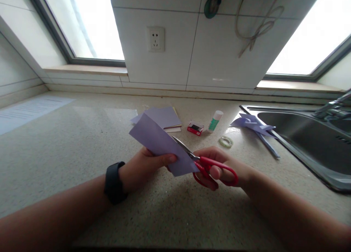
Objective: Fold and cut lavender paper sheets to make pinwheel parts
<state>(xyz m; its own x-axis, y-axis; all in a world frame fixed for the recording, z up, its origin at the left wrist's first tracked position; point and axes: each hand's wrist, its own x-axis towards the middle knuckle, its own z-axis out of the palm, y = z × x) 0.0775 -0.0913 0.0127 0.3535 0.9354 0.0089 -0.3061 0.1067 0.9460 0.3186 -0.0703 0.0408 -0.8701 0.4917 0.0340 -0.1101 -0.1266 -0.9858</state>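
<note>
Lilac paper [161, 144], centre of frame, held up over the counter [82, 146]. Long axis runs from upper left to lower right; the far short end points to the upper left, the near end tapers toward the scissors' handles.

Scissors [205, 161], just right of centre: blades aim upper left, roughly along the paper's right-hand long edge, red handles lower right. Can't tell how deep any cut goes.

Left hand [148, 167], dark watch [115, 182] at the wrist: clamped on the paper, thumb on top, fingers mostly hidden beneath. Right hand [227, 159]: wrapped on the scissors' handles, digits through the loops.

I read the step as trimming along that edge. From my end, I'd judge the next move calls for a steady sheet, blades kept to the line, left thumb clear.

Beyond the paper, upper middle: paper stack [166, 116], small red box [195, 128], glue stick [215, 121]; tape roll [226, 145] nearer. Right of frame: folded lilac paper [251, 123] with a stick [268, 146], beside the sink [287, 147]. Printed sheet [27, 111], far left.
</note>
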